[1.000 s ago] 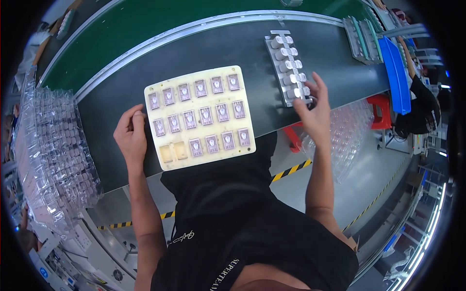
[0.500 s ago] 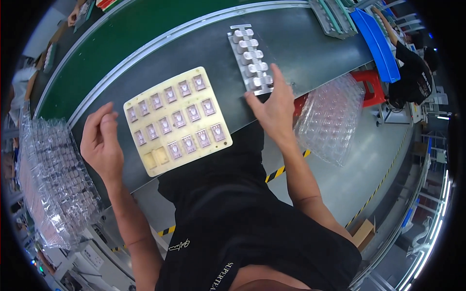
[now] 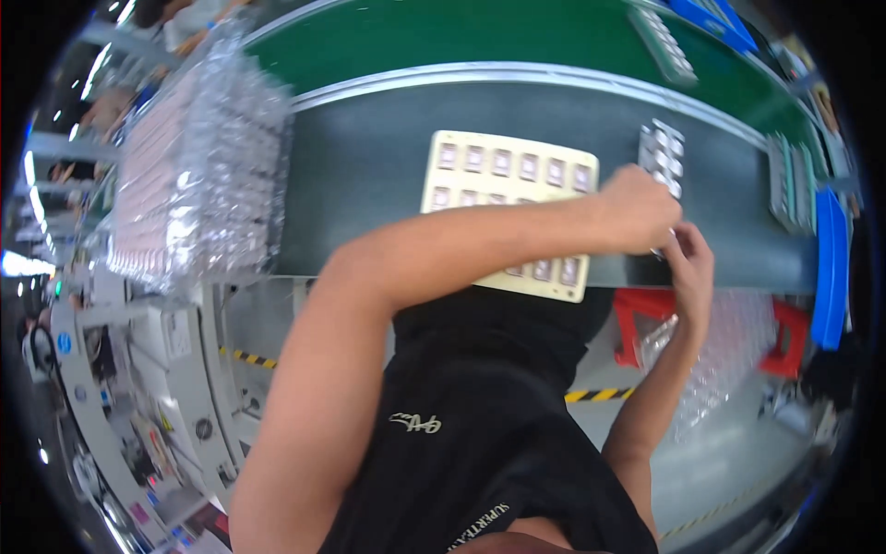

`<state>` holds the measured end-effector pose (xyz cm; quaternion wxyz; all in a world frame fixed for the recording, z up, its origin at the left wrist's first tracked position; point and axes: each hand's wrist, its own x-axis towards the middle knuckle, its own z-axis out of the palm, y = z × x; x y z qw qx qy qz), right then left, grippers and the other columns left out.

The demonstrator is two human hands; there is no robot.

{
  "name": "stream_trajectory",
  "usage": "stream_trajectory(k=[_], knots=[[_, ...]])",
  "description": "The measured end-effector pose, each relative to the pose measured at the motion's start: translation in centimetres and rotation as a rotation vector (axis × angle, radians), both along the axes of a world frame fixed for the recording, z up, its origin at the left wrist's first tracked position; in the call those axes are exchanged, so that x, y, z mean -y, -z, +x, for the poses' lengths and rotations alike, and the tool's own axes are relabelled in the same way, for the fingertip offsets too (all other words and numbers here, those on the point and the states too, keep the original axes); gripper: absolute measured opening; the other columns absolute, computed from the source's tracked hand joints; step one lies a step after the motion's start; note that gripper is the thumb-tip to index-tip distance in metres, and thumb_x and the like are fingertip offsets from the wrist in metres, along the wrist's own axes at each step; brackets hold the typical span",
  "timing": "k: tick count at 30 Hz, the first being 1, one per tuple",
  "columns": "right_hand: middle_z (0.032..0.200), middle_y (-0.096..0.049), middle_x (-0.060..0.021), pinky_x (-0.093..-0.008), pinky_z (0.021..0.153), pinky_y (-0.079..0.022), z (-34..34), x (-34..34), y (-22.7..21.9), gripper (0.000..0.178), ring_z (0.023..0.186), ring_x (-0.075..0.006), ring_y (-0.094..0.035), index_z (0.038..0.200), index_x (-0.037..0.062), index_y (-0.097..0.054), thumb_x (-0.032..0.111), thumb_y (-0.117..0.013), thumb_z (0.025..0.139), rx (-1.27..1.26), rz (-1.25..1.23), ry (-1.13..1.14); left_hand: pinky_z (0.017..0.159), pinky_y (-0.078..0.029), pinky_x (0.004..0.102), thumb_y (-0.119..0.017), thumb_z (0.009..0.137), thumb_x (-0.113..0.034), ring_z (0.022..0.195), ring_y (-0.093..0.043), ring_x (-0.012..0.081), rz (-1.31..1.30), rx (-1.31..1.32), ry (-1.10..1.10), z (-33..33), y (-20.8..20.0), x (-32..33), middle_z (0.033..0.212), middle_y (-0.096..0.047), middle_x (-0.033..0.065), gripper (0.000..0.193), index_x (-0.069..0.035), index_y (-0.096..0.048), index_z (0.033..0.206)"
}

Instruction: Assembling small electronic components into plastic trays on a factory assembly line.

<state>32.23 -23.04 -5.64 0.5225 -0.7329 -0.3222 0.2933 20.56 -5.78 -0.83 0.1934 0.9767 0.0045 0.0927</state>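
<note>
From where I stand, the person's left forearm (image 3: 461, 242) lies right across the cream pocketed tray (image 3: 487, 180), which sits near the front edge of the dark bench top (image 3: 360, 166), so a good part of it is hidden from me. What I can see looks well filled, as far as I can judge: all six pockets of the far row hold small pale-lilac rectangular pieces (image 3: 501, 162), a few more peep out of the middle row, and three show at the right end of the near row. The left part of that near row is behind the arm, so I can't tell whether any pocket there is bare. The left hand (image 3: 643, 208) is bunched, its fingers curled out of sight, over the near end of a narrow metal holder (image 3: 645, 146) just right of the tray; the blur keeps me from saying what it has hold of. The right hand (image 3: 692, 261) meets it from below, half curled, with thumb and forefinger close together by the same end; I can't make out whether something is pinched there. White-topped parts (image 3: 676, 148) stand along the holder's far half, so that stretch is occupied, while the near end is covered. Well to the left rises a stack of clear plastic packaging (image 3: 203, 175), and a blue bin (image 3: 832, 268) stands at the far right.
</note>
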Motion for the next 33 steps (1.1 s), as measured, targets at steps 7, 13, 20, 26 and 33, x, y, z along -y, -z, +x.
stream_trajectory(k=[7,13,20,26,33], knots=[[0.087,-0.06,0.0012,-0.023,0.069,-0.042,0.9,0.2,0.5,0.023,0.076,-0.0064,-0.051,0.109,-0.0024,-0.066,0.018,-0.064,0.099,0.045,-0.042,0.007,0.069,-0.059,0.0433,-0.069,0.077,-0.017,0.084,-0.075,0.0323,-0.081,-0.004,-0.103,0.2,1.3,-0.2,0.087,-0.075,0.0174,0.016,-0.005,-0.078,0.084],[0.084,-0.055,0.0009,-0.0235,0.07,-0.042,2.4,1.4,3.8,0.029,0.076,-0.0074,-0.049,0.116,0.0,-0.063,0.027,-0.058,0.105,-0.1,0.162,0.237,0.066,-0.058,0.0454,-0.071,0.068,-0.013,0.073,-0.073,0.037,-0.104,0.107,-0.081,0.1,2.7,-0.6,0.075,-0.071,0.0202,0.013,-0.002,-0.074,0.074],[0.105,-0.06,-0.0044,-0.0267,0.079,-0.044,2.3,1.3,1.3,0.037,0.086,-0.0103,-0.052,0.131,-0.0005,-0.056,0.027,-0.055,0.107,-0.169,0.358,0.265,0.072,-0.056,0.0467,-0.066,0.067,-0.008,0.081,-0.071,0.0406,-0.292,0.313,-0.165,-6.4,-4.3,-2.8,0.08,-0.07,0.0241,0.02,0.003,-0.073,0.082],[0.103,-0.064,-0.0026,-0.0233,0.08,-0.046,-5.1,-1.8,-6.6,0.036,0.088,-0.0086,-0.054,0.134,0.0024,-0.063,0.012,-0.056,0.101,0.26,0.114,0.196,0.079,-0.055,0.0376,-0.065,0.082,-0.009,0.087,-0.069,0.029,-0.402,0.415,-0.372,-19.1,-7.3,-7.5,0.095,-0.07,0.013,0.021,-0.004,-0.073,0.1],[0.096,-0.067,-0.0089,-0.0315,0.076,-0.052,-14.8,-8.7,-8.7,0.03,0.081,-0.0176,-0.062,0.113,0.0016,-0.065,0.001,-0.071,0.085,0.471,0.121,-0.283,0.069,-0.049,0.0252,-0.062,0.087,0.002,0.078,-0.062,0.0097,-0.502,0.32,-0.684,-26.0,-3.4,-6.7,0.09,-0.071,0.0064,0.012,0.002,-0.069,0.096]])
